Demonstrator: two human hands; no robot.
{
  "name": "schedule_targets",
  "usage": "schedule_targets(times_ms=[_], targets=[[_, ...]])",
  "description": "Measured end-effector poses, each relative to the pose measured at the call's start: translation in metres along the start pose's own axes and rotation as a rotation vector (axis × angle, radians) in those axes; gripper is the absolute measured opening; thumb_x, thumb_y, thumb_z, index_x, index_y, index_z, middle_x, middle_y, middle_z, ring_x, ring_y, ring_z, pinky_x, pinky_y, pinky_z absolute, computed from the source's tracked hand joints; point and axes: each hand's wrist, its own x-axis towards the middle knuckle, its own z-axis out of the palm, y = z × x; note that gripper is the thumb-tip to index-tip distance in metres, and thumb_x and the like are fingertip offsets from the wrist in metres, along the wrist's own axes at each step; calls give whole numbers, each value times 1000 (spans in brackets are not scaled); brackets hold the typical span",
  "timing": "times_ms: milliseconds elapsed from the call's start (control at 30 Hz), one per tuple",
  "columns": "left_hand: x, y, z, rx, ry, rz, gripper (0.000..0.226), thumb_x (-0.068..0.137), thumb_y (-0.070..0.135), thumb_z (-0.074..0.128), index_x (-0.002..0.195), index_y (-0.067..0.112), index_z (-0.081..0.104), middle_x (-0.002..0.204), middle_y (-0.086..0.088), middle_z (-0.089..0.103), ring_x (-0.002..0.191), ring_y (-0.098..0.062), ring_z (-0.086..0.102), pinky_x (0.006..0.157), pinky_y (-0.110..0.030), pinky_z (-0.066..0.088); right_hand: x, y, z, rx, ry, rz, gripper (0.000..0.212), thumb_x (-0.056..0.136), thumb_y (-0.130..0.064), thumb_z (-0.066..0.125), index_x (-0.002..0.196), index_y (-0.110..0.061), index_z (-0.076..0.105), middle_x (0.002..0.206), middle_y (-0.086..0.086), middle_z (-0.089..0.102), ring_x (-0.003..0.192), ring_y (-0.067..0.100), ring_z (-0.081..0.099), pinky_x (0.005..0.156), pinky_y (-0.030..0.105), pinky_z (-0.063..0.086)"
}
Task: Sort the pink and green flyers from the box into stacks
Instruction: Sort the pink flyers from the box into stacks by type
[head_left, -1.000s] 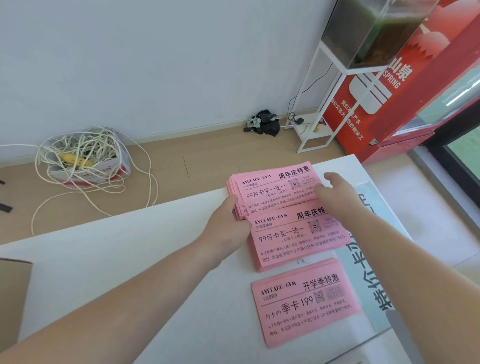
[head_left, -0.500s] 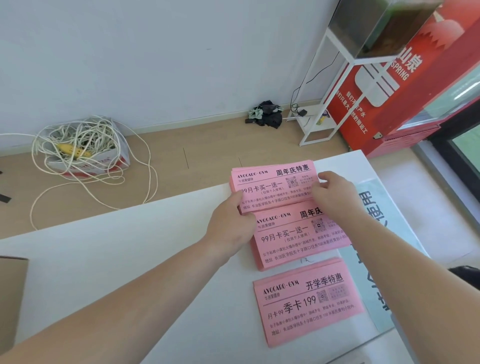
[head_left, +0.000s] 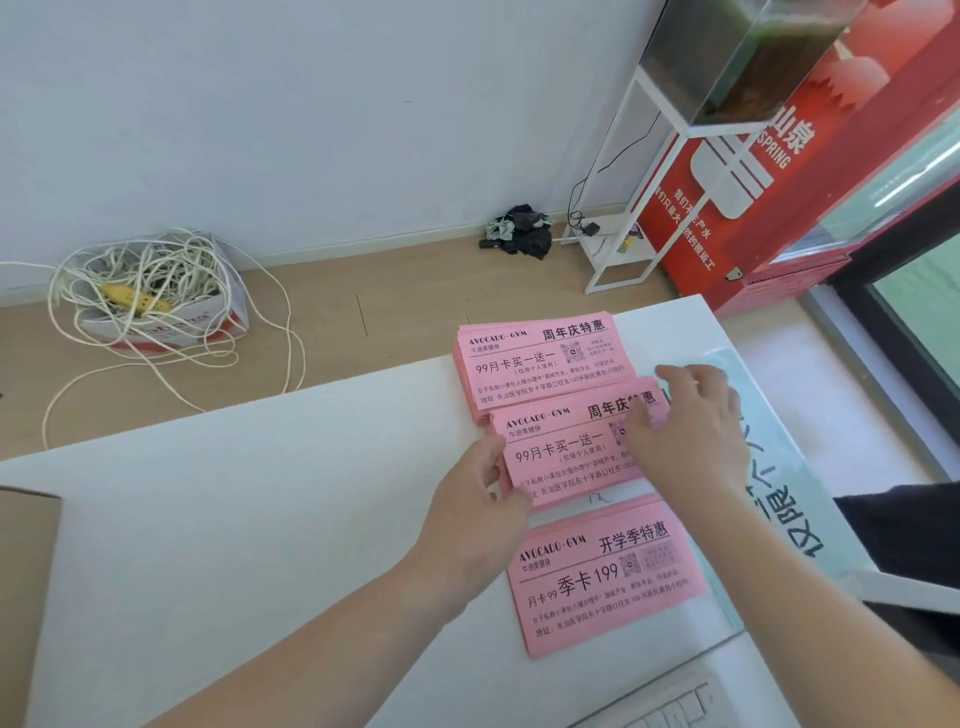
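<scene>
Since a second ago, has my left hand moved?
Yes. The left hand came nearer, from the far pink stack to the middle pink stack.

"AVOCADO·GYM" is showing on the far flyer (head_left: 540, 358) beyond the right hand (head_left: 691, 431), "199" on the nearest flyer (head_left: 608, 577), "SPRING" on the cabinet (head_left: 800, 171).
</scene>
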Motion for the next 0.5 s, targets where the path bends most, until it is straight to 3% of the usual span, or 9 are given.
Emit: schedule_targets(times_ms=[100,200,267,333,433,500], targets=[[-4,-2,6,-64,16,-22,45,95,4,56,116,44,59,107,41,66,106,21,57,80,-5,45,-24,-10,9,62,-97,-180,30,99,-40,52,123,-29,66,122,-13,55,113,13,52,84,31,46],[-7,-3,11,-45,49,19,46,95,4,56,112,47,53,101,39,63,95,31,52,74,2,42,-32,-16,11,55,-182,-199,42,101,-58,41,97,-29,72,91,-14,57,94,15,55,82,35,48],[-15,0,17,74,46,88,48,95,7,56,127,43,51,114,40,53,94,36,43,88,1,40,-30,-25,-3,219,-260,-125,65,97,-76,31,78,-22,62,75,-8,58,79,18,58,74,36,45],[-22,-4,26,260,8,254,53,93,6,54,138,34,52,136,42,38,117,32,31,110,-7,30,-27,-30,-17,391,-400,-37,70,87,-87,38,82,-24,66,78,-9,66,81,14,62,73,37,45],[-25,-13,36,392,-128,460,48,87,1,49,126,27,60,165,31,10,147,15,10,110,0,13,-26,-29,-20,462,-472,-29,59,85,-79,56,80,-21,67,75,-14,66,76,11,61,71,34,45],[-25,-17,36,336,-197,432,44,88,-1,47,115,27,65,166,25,12,150,13,2,112,-1,7,-26,-25,-16,470,-415,36,48,92,-58,57,76,-13,61,67,-4,58,67,18,55,66,37,45]])
